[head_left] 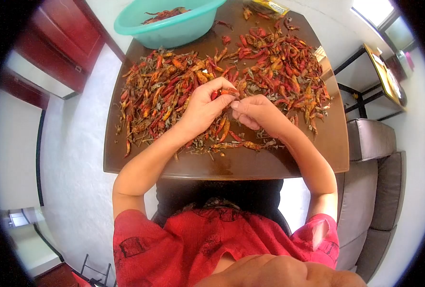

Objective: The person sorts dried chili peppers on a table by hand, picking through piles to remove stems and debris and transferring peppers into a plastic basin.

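Chillies (152, 91) uncountable, two hands (203, 107), one basin (171, 34)

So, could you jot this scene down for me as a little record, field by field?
Left hand: holds a red pepper between thumb and fingers
Right hand: close beside the left; whether its fingertips grip anything is unclear
Work surface: brown table
Spread on it: loose, dried-looking peppers, red to yellow, with dry plant bits among them
Basin: pale green, far left corner, some peppers inside
Nearby: grey sofa, right of the table
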`<action>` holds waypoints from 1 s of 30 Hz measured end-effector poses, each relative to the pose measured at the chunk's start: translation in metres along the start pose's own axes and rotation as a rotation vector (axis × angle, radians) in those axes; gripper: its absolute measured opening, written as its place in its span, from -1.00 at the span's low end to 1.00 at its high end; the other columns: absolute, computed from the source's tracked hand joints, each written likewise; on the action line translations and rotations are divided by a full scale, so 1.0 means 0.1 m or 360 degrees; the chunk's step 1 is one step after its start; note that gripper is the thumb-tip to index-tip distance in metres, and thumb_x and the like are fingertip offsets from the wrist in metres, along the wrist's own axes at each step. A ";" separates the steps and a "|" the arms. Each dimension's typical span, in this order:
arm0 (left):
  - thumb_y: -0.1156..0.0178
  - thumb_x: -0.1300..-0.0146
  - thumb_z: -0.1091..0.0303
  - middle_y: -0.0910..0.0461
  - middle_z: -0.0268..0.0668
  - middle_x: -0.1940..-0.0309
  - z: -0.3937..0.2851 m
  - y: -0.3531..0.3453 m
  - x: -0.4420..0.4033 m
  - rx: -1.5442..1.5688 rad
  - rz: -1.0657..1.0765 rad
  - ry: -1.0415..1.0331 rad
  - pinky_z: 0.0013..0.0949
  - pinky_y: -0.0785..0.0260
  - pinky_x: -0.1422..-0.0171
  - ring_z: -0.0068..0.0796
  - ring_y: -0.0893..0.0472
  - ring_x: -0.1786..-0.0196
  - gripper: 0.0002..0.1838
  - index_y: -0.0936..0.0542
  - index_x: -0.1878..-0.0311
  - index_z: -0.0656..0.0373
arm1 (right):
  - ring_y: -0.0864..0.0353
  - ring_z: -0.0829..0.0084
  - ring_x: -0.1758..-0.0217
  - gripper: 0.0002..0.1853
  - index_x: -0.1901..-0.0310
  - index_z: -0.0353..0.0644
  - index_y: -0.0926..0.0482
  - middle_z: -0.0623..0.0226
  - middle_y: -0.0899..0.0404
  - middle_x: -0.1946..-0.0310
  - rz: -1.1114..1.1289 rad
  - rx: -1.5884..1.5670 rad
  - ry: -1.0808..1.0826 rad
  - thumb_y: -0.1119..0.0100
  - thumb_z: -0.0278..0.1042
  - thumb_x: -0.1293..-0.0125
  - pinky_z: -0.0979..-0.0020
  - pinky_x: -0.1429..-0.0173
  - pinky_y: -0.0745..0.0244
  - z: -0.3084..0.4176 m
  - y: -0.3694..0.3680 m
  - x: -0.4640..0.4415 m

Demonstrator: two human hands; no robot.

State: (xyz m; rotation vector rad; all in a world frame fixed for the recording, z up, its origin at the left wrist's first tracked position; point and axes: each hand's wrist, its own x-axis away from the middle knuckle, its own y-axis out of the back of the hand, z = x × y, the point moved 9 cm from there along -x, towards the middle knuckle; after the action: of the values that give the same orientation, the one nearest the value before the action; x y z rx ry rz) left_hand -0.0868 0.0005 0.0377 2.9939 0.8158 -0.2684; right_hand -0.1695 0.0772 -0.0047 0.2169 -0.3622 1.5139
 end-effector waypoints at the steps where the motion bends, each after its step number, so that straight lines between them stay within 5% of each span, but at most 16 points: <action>1: -0.11 -0.43 0.35 -0.42 -0.48 0.48 0.01 0.02 0.01 0.0100 -0.0042 0.0022 -0.61 -0.09 0.49 -0.75 -0.26 0.54 -0.88 -0.53 0.15 0.20 | -0.23 0.70 0.59 -0.70 0.40 -0.20 -0.57 0.53 -0.37 0.61 -0.0004 0.0002 0.0031 -0.12 -0.17 -0.41 0.60 0.53 -0.02 0.04 0.00 0.01; 3: -0.10 -0.44 0.31 -0.37 -0.48 0.50 0.12 0.05 0.00 0.0418 -0.0081 0.0155 -0.60 -0.08 0.49 -0.73 -0.24 0.53 -0.85 -0.51 0.14 0.20 | -0.25 0.70 0.57 -0.69 0.42 -0.22 -0.57 0.52 -0.40 0.60 -0.0006 0.0002 0.0063 -0.11 -0.18 -0.42 0.59 0.52 -0.05 0.06 -0.02 0.01; 6: -0.08 -0.46 0.24 -0.28 -0.48 0.51 0.27 0.16 -0.06 0.0939 -0.0224 0.0318 -0.59 -0.05 0.48 -0.69 -0.20 0.50 -0.80 -0.48 0.14 0.20 | -0.41 0.55 0.53 -0.74 0.35 -0.27 -0.59 0.44 -0.48 0.57 -0.0114 0.0420 0.0595 -0.14 -0.24 -0.39 0.50 0.44 -0.29 0.26 -0.01 0.05; 8: -0.05 -0.48 0.22 -0.27 -0.48 0.48 0.31 0.34 -0.12 0.1234 -0.0265 0.0321 -0.58 -0.04 0.47 -0.66 -0.20 0.47 -0.77 -0.47 0.11 0.21 | -0.53 0.31 0.44 -0.83 0.27 -0.26 -0.61 0.26 -0.54 0.53 -0.0217 0.1131 0.1205 -0.18 -0.32 -0.32 0.34 0.31 -0.43 0.48 -0.16 0.20; 11: -0.03 -0.49 0.23 -0.29 -0.48 0.46 0.24 0.39 -0.17 0.1435 -0.0162 0.0330 -0.58 -0.04 0.47 -0.67 -0.20 0.47 -0.72 -0.48 -0.02 0.27 | -0.58 0.14 0.36 -0.86 0.24 -0.22 -0.62 0.14 -0.56 0.46 -0.0322 0.1335 0.1065 -0.23 -0.36 -0.24 0.23 0.23 -0.48 0.54 -0.16 0.23; 15: -0.05 -0.48 0.23 -0.29 -0.47 0.46 0.20 0.37 -0.16 0.1328 -0.0173 0.0304 -0.58 -0.05 0.47 -0.67 -0.20 0.46 -0.70 -0.50 -0.03 0.29 | -0.61 0.16 0.32 -0.82 0.18 -0.19 -0.62 0.19 -0.56 0.38 -0.0592 0.1656 0.0959 -0.26 -0.35 -0.20 0.22 0.22 -0.50 0.64 0.06 0.25; 19: -0.07 -0.47 0.23 -0.32 -0.46 0.45 0.17 0.37 -0.16 0.1238 -0.0172 0.0280 -0.57 -0.06 0.48 -0.66 -0.23 0.46 -0.72 -0.53 0.01 0.27 | -0.56 0.17 0.22 -0.81 0.14 -0.17 -0.63 0.22 -0.52 0.33 -0.1054 0.1789 0.1240 -0.23 -0.41 -0.20 0.22 0.15 -0.49 0.83 0.23 0.22; 24: -0.14 -0.42 0.21 -0.39 -0.40 0.40 0.23 0.47 -0.16 0.1405 -0.0311 0.0298 -0.57 -0.07 0.48 -0.62 -0.27 0.45 -0.79 -0.50 0.21 0.17 | -0.43 0.15 0.05 -0.76 0.20 -0.12 -0.65 0.27 -0.44 0.16 -0.0849 0.2153 0.1488 -0.26 -0.48 -0.03 0.21 0.00 -0.41 0.72 -0.05 -0.05; 30: -0.21 -0.37 0.26 -0.46 -0.35 0.31 0.20 0.51 -0.14 0.1370 -0.0390 0.0314 -0.58 -0.10 0.47 -0.61 -0.31 0.41 -0.82 -0.46 0.24 0.12 | -0.48 0.27 0.09 -0.87 0.24 -0.20 -0.61 0.30 -0.51 0.23 -0.1049 0.1947 0.1561 -0.23 -0.45 -0.16 0.31 0.03 -0.42 0.87 0.13 0.16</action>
State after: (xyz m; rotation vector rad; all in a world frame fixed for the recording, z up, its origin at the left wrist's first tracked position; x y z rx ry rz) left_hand -0.0758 -0.0518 0.0197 3.7408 1.3906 -0.4255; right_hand -0.1905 0.0618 0.0810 0.4455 1.3354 0.8387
